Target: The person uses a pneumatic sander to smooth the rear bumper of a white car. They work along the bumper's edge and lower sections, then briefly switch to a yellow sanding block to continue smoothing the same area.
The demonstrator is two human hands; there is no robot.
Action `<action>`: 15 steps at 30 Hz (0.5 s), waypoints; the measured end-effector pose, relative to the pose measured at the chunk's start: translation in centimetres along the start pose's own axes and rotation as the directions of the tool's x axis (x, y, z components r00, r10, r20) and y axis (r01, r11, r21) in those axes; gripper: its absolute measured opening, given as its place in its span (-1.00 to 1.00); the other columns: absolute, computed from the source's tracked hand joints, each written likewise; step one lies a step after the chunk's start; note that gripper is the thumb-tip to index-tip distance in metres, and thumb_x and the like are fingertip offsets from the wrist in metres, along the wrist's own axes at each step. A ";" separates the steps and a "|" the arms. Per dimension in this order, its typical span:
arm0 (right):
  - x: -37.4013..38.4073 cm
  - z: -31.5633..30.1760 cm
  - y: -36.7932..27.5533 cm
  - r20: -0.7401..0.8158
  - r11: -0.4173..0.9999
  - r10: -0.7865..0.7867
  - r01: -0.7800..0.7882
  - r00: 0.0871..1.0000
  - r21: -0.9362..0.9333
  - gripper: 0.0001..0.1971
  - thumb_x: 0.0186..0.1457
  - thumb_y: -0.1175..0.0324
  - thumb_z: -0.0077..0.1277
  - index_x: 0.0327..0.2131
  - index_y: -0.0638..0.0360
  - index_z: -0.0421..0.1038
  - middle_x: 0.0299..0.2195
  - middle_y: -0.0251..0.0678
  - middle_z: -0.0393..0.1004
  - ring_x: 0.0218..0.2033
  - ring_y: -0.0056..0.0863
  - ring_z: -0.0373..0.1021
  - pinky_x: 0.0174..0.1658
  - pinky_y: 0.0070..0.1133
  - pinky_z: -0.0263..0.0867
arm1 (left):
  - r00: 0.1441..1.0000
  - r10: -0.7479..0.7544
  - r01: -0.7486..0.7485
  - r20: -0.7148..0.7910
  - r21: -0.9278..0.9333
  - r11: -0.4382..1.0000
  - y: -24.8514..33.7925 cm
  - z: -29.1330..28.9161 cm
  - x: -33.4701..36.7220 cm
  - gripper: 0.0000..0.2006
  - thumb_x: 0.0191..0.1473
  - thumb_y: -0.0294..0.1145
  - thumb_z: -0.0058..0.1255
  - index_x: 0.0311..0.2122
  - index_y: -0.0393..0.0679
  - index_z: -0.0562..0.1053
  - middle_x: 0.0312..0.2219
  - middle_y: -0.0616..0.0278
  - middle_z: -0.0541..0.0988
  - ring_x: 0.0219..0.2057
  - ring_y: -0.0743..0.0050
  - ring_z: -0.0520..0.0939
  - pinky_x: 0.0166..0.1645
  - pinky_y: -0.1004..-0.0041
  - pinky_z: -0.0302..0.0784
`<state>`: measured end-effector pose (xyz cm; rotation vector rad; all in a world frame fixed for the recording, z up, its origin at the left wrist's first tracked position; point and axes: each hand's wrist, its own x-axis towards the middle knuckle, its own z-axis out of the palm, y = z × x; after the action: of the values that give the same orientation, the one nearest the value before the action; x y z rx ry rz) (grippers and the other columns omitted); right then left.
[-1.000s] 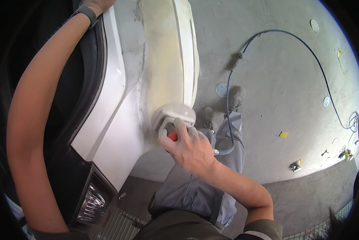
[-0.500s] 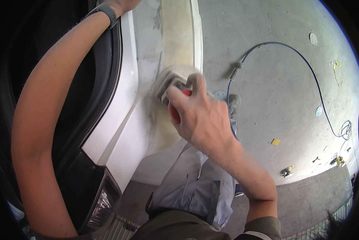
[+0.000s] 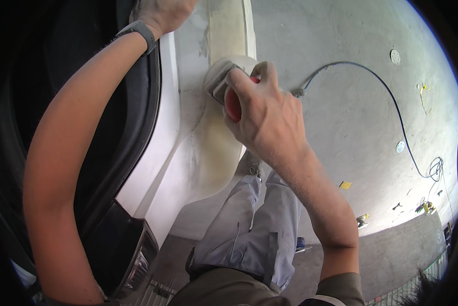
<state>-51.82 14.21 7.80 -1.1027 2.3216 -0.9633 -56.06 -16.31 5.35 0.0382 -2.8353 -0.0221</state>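
Note:
My right hand [image 3: 269, 115] is wrapped round a palm sander [image 3: 223, 86] with a red grip and a pale round pad. The pad lies against a beige, sanded-looking strip on the white car body panel [image 3: 185, 168]. At the far left, my left hand [image 3: 167, 14] is by the panel's upper edge, next to the dark opening of the car. The top of the picture cuts off its fingers, so their shape does not show. A grey watch band [image 3: 143, 34] circles that wrist.
A dark blue air hose [image 3: 387, 81] arcs across the grey floor [image 3: 331, 127] and ends in a coil at the right. Perforated sanding discs [image 3: 395, 57] and a yellow scrap [image 3: 345, 185] lie there. A car lamp [image 3: 137, 270] sits near my left elbow.
My right hand has moved the sander farther up along the beige strip. More of my left hand shows at the top now. The whole view has shifted slightly.

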 end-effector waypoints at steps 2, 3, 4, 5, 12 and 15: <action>0.3 -0.3 -0.6 0.076 0.998 0.063 -0.064 0.995 0.008 -0.83 0.25 0.31 0.08 -0.11 0.00 0.39 -0.13 0.06 0.35 -0.51 -0.07 0.56 -0.49 -0.26 0.50 | 1.000 0.002 -0.002 0.012 0.011 1.000 0.1 -0.1 0.0 -0.49 0.19 -0.04 0.16 0.08 -0.25 0.51 0.13 -0.10 0.50 0.22 -0.18 0.45 0.39 -0.09 0.19; -0.2 -0.2 -1.3 0.144 0.996 0.078 -0.084 0.986 0.034 -0.83 0.26 0.31 0.08 -0.10 -0.01 0.39 -0.13 0.06 0.35 -0.51 -0.08 0.56 -0.49 -0.26 0.50 | 1.000 0.003 -0.003 0.019 0.013 1.000 0.1 -0.2 -0.1 -0.49 0.19 -0.05 0.16 0.08 -0.25 0.51 0.13 -0.11 0.50 0.22 -0.18 0.45 0.39 -0.09 0.19; -1.2 -0.3 -2.4 0.247 0.991 0.115 -0.127 0.962 0.033 -0.82 0.26 0.30 0.08 -0.10 -0.02 0.39 -0.13 0.06 0.35 -0.52 -0.08 0.56 -0.49 -0.27 0.51 | 1.000 0.002 -0.002 0.026 0.014 1.000 0.1 -0.2 -0.1 -0.49 0.19 -0.05 0.16 0.08 -0.26 0.51 0.13 -0.11 0.50 0.22 -0.18 0.46 0.39 -0.09 0.20; -2.4 0.0 -3.5 0.373 0.991 0.126 -0.133 0.919 -0.007 -0.81 0.26 0.28 0.09 -0.08 -0.05 0.40 -0.12 0.07 0.35 -0.52 -0.10 0.56 -0.50 -0.29 0.51 | 1.000 0.005 -0.005 0.009 0.007 1.000 0.1 -0.2 -0.1 -0.50 0.19 -0.05 0.17 0.08 -0.25 0.51 0.12 -0.11 0.50 0.21 -0.18 0.46 0.39 -0.09 0.20; -3.0 0.5 -2.3 0.129 0.999 0.045 -0.045 0.991 -0.006 -0.85 0.30 0.27 0.05 -0.09 -0.05 0.41 -0.13 -0.01 0.33 -0.50 -0.11 0.55 -0.50 -0.30 0.52 | 0.999 0.001 -0.003 -0.034 -0.036 0.999 0.3 -0.1 0.0 -0.51 0.20 -0.05 0.16 0.07 -0.24 0.53 0.11 -0.13 0.51 0.20 -0.18 0.46 0.38 -0.05 0.22; -3.0 0.4 -2.8 0.351 0.999 0.024 -0.031 0.936 0.015 -0.82 0.32 0.25 0.03 -0.06 -0.03 0.38 -0.12 0.05 0.36 -0.54 -0.14 0.55 -0.56 -0.33 0.49 | 1.000 0.014 -0.015 -0.011 -0.027 1.000 0.3 -0.3 0.1 -0.51 0.21 -0.05 0.16 0.07 -0.23 0.53 0.11 -0.12 0.51 0.20 -0.17 0.46 0.37 -0.03 0.22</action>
<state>-48.26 15.17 9.73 -1.1273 2.0269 -0.7087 -56.03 -16.01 5.66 0.0117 -2.8241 -0.0569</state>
